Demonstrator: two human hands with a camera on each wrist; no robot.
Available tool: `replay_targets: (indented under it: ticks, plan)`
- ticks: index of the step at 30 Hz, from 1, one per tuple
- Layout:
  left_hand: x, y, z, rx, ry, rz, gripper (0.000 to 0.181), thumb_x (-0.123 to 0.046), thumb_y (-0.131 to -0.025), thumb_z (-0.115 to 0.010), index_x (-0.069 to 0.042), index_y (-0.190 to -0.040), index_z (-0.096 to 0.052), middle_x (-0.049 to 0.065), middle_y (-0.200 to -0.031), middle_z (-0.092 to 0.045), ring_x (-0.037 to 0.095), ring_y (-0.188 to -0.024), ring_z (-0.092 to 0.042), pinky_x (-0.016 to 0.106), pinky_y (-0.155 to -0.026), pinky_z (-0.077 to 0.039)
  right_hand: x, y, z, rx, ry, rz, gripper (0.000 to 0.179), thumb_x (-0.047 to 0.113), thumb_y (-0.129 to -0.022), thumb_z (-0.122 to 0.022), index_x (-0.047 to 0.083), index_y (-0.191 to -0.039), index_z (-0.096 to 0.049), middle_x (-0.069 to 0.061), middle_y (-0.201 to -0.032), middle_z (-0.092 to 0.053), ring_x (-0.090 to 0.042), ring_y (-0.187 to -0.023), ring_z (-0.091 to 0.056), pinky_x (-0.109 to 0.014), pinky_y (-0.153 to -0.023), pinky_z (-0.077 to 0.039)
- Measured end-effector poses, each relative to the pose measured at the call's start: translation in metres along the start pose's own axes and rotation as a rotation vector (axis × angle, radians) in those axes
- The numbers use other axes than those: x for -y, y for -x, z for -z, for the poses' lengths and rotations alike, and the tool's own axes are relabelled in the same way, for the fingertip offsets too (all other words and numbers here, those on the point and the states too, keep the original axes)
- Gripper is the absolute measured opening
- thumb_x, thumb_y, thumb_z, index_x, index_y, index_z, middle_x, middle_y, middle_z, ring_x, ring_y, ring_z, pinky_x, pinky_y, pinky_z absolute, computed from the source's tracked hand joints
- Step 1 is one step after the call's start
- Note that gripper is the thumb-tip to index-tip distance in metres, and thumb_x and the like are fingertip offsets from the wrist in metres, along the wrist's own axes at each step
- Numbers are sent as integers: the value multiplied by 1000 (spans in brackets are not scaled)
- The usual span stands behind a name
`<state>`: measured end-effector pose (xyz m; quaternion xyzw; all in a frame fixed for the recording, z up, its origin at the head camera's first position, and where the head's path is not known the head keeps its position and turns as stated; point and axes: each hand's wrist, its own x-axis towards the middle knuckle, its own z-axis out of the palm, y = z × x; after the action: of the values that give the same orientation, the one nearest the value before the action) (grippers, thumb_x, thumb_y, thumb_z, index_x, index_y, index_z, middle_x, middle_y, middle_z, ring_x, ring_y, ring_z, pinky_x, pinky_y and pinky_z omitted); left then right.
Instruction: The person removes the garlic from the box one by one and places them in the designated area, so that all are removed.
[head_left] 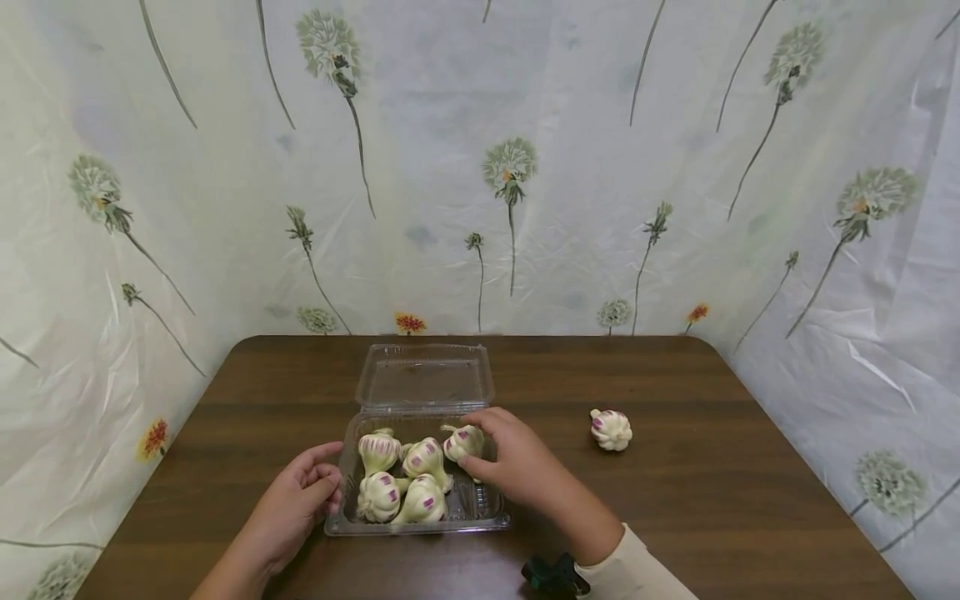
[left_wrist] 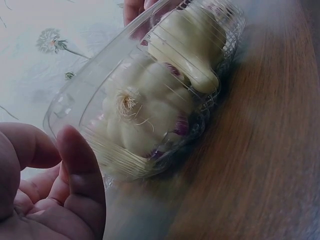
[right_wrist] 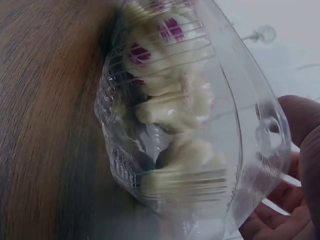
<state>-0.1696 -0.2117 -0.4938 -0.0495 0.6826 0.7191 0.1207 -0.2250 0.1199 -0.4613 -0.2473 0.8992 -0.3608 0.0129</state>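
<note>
A clear plastic clamshell box (head_left: 491,525) stands on the table with its lid folded back. Inside lie several garlic bulbs (head_left: 423,498), cream with purple marks. My right hand (head_left: 517,458) reaches over the box's right side, thumb and fingers spread over the back-right garlic bulb (head_left: 462,444). The right wrist view shows that hand's thumb (right_wrist: 297,120) above the rim, while a bulb (right_wrist: 187,165) lies lower behind the plastic wall. At the box's left wall, my left hand (head_left: 296,500) has its fingertips right by the rim, and holds nothing. One more bulb (head_left: 611,430) lies on the table at right.
The dark wooden table (head_left: 675,500) ends in front of a flower-printed curtain (head_left: 570,208). The box's open lid (head_left: 425,375) leans away at the back. A black wrist strap (head_left: 555,575) shows at my right cuff.
</note>
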Motion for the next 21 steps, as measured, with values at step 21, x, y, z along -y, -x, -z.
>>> replay_targets:
  ticks: [21]
  plan:
    - [0,0,1,10,-5,-12,54,-1,-107,-51,-2,-158,-33,3,-100,-56,12,-84,-57,23,-70,-55,7,-16,-10,38,153,-14,51,32,-95,-77,11,-140,-64,-7,-139,-61,-30,-130,-59,-50,-105,-53]
